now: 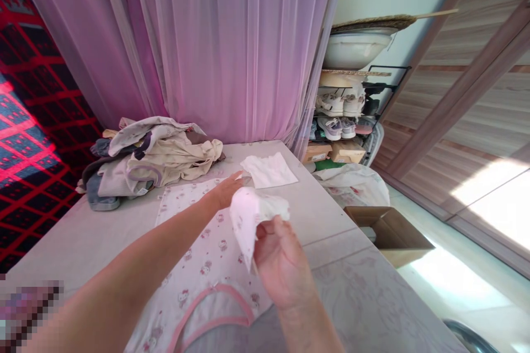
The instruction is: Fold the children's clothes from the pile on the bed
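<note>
A white children's shirt (207,242) with small pink cartoon prints lies spread out, its pink-trimmed neckline toward me. My right hand (284,262) is closed on a lifted part of the shirt, probably a sleeve, folded up above the surface. Farther off, my left hand (229,190) rests on the shirt near its right side, fingers stretched out; the raised cloth hides part of it. Just beyond both hands lies a white folded cloth (271,171), flat on the bed-like surface (348,281).
At the back left is a heap of clothes (161,151). A purple curtain (215,49) hangs behind. On the right stand a shoe rack (343,116) with a white basin (356,49) on top, an open cardboard box (389,231) on the floor, and a wooden wardrobe (467,94).
</note>
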The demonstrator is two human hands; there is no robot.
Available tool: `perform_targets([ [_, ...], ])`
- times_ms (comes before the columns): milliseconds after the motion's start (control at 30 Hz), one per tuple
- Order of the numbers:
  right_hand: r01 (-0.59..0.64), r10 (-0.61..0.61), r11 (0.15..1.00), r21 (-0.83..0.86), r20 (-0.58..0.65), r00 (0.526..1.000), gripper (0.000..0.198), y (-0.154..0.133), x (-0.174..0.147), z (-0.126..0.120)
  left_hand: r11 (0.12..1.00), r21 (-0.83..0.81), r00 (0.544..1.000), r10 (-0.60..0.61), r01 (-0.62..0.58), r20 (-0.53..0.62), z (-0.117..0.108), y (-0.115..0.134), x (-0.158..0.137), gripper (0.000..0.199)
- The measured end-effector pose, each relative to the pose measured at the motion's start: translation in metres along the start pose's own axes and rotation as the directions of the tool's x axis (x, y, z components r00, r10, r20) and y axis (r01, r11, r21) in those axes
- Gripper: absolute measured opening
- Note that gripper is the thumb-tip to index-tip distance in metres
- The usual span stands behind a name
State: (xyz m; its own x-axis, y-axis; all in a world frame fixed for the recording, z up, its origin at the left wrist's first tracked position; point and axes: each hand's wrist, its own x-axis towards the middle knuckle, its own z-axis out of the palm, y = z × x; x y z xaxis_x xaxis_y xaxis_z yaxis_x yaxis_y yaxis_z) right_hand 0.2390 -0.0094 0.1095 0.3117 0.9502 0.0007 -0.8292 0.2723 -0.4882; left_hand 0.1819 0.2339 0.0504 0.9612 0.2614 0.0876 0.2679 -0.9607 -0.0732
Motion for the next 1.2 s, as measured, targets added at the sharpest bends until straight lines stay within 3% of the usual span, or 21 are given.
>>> perform_targets([
  [167, -0.169, 0.168, 0.985, -0.036, -0.037, 0.985, 0.038, 0.077, -0.006, 0.016, 0.987, 0.163, 1.0, -0.005, 0.002, 0.014, -0.002, -0.017, -0.046, 0.027],
  [233, -0.211, 0.217, 0.961, -0.181, 0.014, 0.976, 0.041, 0.095, -0.007, 0.011, 0.976, 0.213, 0.998, -0.055, 0.055, -0.008, -0.001, -0.026, -0.069, 0.028],
  [300, -0.211, 0.284, 0.876, -0.434, 0.109, 0.953, 0.04, 0.101, -0.005, 0.005, 0.967, 0.233, 0.995, -0.1, 0.104, -0.028, 0.0, -0.032, -0.088, 0.027],
  [367, -0.112, 0.307, 0.678, -0.726, 0.142, 0.941, 0.034, 0.094, -0.002, -0.003, 0.965, 0.167, 0.98, -0.196, 0.2, -0.04, -0.003, -0.036, -0.098, 0.027],
  [467, 0.075, 0.173, 0.241, -0.967, 0.119, 0.978, 0.022, 0.066, 0.004, -0.018, 0.886, -0.061, 0.887, -0.461, 0.461, 0.013, -0.009, -0.037, -0.092, 0.027],
  [567, 0.176, 0.027, -0.067, -0.982, 0.175, 0.984, 0.021, 0.032, -0.004, -0.041, 0.759, -0.178, 0.779, -0.62, 0.626, 0.095, -0.01, -0.038, -0.07, 0.033],
  [633, 0.221, 0.047, -0.206, -0.953, 0.216, 0.975, 0.02, 0.017, -0.017, -0.061, 0.695, -0.215, 0.725, -0.675, 0.686, 0.134, -0.006, -0.041, -0.051, 0.042],
  [700, 0.245, 0.048, -0.316, -0.917, 0.243, 0.969, 0.032, 0.011, -0.033, -0.082, 0.625, -0.261, 0.673, -0.719, 0.735, 0.172, 0.001, -0.042, -0.033, 0.05],
  [767, 0.302, 0.043, -0.387, -0.871, 0.31, 0.95, 0.04, 0.011, -0.045, -0.099, 0.57, -0.304, 0.636, -0.746, 0.764, 0.199, 0.008, -0.042, -0.019, 0.052],
  [867, 0.389, 0.04, -0.454, -0.801, 0.418, 0.907, 0.03, 0.016, -0.051, -0.111, 0.511, -0.35, 0.6, -0.768, 0.785, 0.225, 0.016, -0.038, -0.006, 0.04],
  [967, 0.447, 0.055, -0.494, -0.746, 0.486, 0.872, 0.015, 0.019, -0.049, -0.107, 0.48, -0.37, 0.576, -0.788, 0.795, 0.216, 0.016, -0.037, -0.005, 0.026],
  [1200, 0.548, 0.147, -0.495, -0.675, 0.556, 0.818, 0.016, 0.026, -0.049, -0.091, 0.458, -0.364, 0.542, -0.823, 0.811, 0.172, 0.004, -0.053, -0.028, 0.019],
])
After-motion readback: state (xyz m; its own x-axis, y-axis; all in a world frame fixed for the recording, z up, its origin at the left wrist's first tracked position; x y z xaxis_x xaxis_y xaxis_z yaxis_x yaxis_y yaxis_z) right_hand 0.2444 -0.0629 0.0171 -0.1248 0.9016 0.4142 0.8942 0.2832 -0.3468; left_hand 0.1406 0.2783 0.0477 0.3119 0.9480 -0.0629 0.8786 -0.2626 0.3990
